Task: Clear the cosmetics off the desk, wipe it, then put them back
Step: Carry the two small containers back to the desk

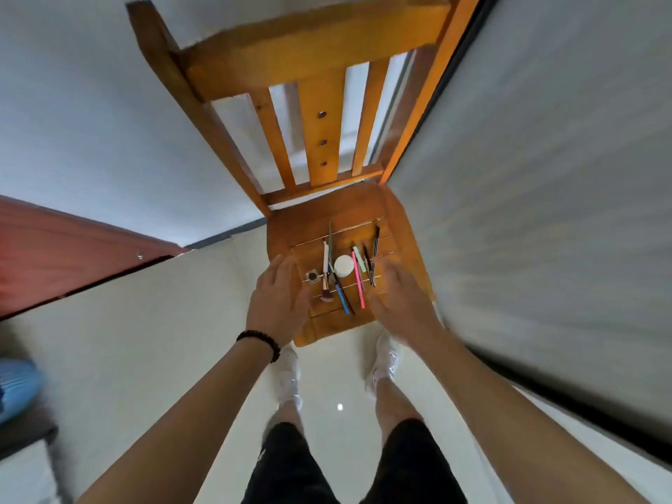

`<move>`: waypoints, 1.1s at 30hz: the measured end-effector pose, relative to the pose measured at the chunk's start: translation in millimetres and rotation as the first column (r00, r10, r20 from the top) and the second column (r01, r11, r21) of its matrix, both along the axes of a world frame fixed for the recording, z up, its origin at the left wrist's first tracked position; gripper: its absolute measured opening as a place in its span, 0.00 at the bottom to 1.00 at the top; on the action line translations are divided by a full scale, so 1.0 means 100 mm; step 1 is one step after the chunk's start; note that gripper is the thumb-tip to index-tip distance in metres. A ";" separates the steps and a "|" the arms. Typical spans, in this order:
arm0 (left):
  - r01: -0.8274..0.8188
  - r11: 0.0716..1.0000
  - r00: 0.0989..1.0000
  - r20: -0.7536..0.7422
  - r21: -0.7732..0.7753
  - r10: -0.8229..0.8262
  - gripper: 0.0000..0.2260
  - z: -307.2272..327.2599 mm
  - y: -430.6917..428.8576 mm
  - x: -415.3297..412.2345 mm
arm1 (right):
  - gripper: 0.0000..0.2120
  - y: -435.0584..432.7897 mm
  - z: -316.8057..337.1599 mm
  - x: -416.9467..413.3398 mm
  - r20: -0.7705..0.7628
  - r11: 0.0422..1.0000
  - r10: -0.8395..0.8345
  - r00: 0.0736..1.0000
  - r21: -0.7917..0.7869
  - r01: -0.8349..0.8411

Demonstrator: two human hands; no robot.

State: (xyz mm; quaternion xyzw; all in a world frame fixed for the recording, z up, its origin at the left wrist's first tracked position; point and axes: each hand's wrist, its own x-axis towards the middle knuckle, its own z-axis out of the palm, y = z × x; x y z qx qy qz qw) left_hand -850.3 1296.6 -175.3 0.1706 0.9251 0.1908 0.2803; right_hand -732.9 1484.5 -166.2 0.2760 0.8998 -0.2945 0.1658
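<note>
Here we are standing over a wooden chair (400,227) and looking down at its seat. The cosmetics (342,274) are lying on the seat in a little bunch: a white round jar (343,265), a pink pencil (358,280), a blue pencil (342,298), a small brush (326,281), a tiny dark pot (312,275) and a black pencil (375,254). We are holding our 2 hands out over the seat, 1 on each side of the bunch. Our left hand (278,303), with a black bead bracelet (260,340) on its wrist, is hanging just beside the dark pot, its grip wide and holding nothing. Our right hand (398,300) is hanging near the black pencil, its grip wide too, with fingers straight. Our white shoes (289,372) are standing on the pale floor (163,321) by the chair's front edge.
</note>
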 end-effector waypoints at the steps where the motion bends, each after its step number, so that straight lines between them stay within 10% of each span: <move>1: -0.031 1.000 0.999 0.035 -0.006 0.031 0.26 -0.15 0.04 0.02 | 0.26 0.02 -0.17 -0.06 0.004 0.998 0.045 0.999 -0.034 -0.045; 8: -0.147 0.985 0.962 0.217 -0.089 0.164 0.31 -1.43 0.17 0.05 | 0.32 0.11 -1.44 -0.47 0.032 0.979 0.169 0.985 -0.123 -0.163; 18: -0.101 0.993 0.992 0.064 -0.053 0.105 0.20 -2.36 0.29 -0.12 | 0.30 0.03 -2.19 -0.67 0.026 0.941 0.338 0.941 0.015 -0.338; 33: -0.324 0.919 0.901 -0.224 0.223 0.372 0.19 -0.10 -0.24 -0.20 | 0.31 0.04 -0.28 -0.86 -0.299 0.985 0.169 0.939 0.024 -0.169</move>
